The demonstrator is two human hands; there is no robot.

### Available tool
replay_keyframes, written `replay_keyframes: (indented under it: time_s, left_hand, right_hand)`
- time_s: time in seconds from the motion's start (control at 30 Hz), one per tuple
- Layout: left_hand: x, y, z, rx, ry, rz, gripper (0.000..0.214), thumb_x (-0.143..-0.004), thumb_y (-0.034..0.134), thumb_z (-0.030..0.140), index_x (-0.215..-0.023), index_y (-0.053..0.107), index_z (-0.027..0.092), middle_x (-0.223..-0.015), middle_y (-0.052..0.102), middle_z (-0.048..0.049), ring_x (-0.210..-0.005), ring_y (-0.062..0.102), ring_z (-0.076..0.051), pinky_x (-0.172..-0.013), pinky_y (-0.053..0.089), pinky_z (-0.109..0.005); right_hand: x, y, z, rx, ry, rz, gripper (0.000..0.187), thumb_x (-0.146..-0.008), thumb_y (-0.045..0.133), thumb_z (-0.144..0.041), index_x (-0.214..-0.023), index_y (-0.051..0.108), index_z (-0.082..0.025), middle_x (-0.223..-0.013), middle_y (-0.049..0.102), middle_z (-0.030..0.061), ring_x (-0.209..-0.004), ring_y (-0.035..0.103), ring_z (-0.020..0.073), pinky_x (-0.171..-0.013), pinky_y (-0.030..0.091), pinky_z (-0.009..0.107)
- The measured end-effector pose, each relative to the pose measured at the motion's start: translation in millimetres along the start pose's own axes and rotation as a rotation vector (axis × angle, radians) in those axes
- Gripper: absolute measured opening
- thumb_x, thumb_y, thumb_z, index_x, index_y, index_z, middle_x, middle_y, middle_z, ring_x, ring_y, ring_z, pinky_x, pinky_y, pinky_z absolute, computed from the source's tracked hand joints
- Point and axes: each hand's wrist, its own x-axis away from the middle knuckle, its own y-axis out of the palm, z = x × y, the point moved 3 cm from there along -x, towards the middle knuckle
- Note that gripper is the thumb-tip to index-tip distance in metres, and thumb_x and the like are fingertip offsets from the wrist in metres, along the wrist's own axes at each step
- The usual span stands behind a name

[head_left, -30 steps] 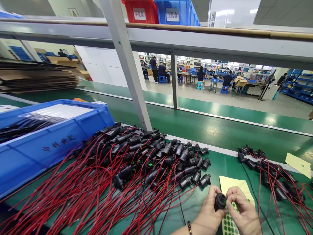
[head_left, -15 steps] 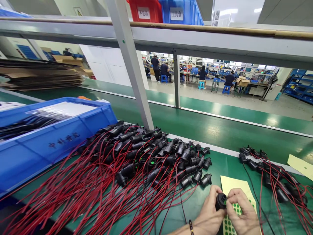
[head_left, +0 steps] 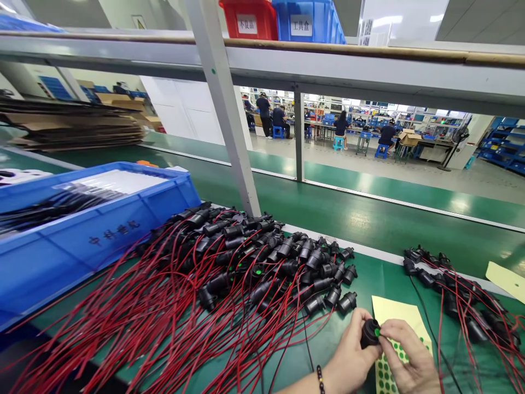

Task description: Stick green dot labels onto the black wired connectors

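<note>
Bench (head_left: 361, 219): green surface, running past the fingers on all sides.

Bin (head_left: 82, 241): blue, far left of the fingers and beyond them; holds black parts and a white sheet.

Large pile (head_left: 246, 268): black connectors on red wires, left of the fingers and beyond. Its nearest pieces lie just past the left fingertips, not touching them. Red leads trail toward the near edge, left of the left wrist.

Small pile (head_left: 451, 290): same parts, right of the fingers and beyond, well apart from the right hand.

Sheet (head_left: 400, 314): yellow backing with green dots, flat beneath and just beyond the right fingers; partly covered by both hands.

Left hand (head_left: 350, 355): fingers curled closed round the connector (head_left: 370, 332), thumb over the top, gripping it from the left.

Right hand (head_left: 410, 355): thumb and forefinger drawn together, tips closed on the connector's right end.

Connector: held between the two hands, raised off the sheet. Its long axis runs roughly left to right, body inside the left grip, round end turned to the right fingertips. Both hands touch it; the left carries it.

Dot (head_left: 377, 331): green, on that end face, right at the right fingertips. Nothing stands between them.
</note>
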Motion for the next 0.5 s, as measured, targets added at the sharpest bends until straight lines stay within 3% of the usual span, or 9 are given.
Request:
replay_keyframes:
  time_s: [0.1, 0.27, 0.5]
  left_hand:
    - [0.0, -1.0, -1.9, -0.017, -0.017, 0.018, 0.033, -0.067, 0.062, 0.011, -0.088, 0.039, 0.022, -0.077, 0.037, 0.0059, -0.071, 0.031, -0.013, -0.063, 0.028, -0.024]
    - [0.6, -1.9, -3.7, -0.057, 0.003, 0.047, 0.031, -0.067, 0.057, 0.007, -0.087, 0.038, 0.022, -0.076, 0.035, 0.0062, -0.070, 0.032, -0.012, -0.063, 0.029, -0.025]
    - [4.2, -5.0, 0.1, -0.348, 0.010, 0.061, 0.029, -0.071, 0.053, 0.006, -0.092, 0.040, 0.022, -0.077, 0.041, 0.0050, -0.072, 0.038, -0.014, -0.066, 0.031, -0.027]
  right_hand:
    - [1.4, 1.1, 1.6, 0.037, -0.069, -0.073, 0.018, -0.091, 0.055, -0.012, -0.105, 0.060, -0.023, -0.094, 0.066, 0.0072, -0.085, 0.071, 0.0156, -0.075, 0.059, 0.022]
    - [3.4, 1.6, 2.7, 0.131, -0.146, -0.078, 0.019, -0.091, 0.051, -0.012, -0.106, 0.061, -0.019, -0.095, 0.067, 0.0103, -0.084, 0.072, 0.0167, -0.073, 0.060, 0.022]
    - [-2.6, -1.2, -5.0, 0.182, -0.209, -0.106, 0.021, -0.090, 0.048, -0.009, -0.105, 0.060, -0.018, -0.094, 0.069, 0.0109, -0.083, 0.073, 0.0174, -0.074, 0.061, 0.023]
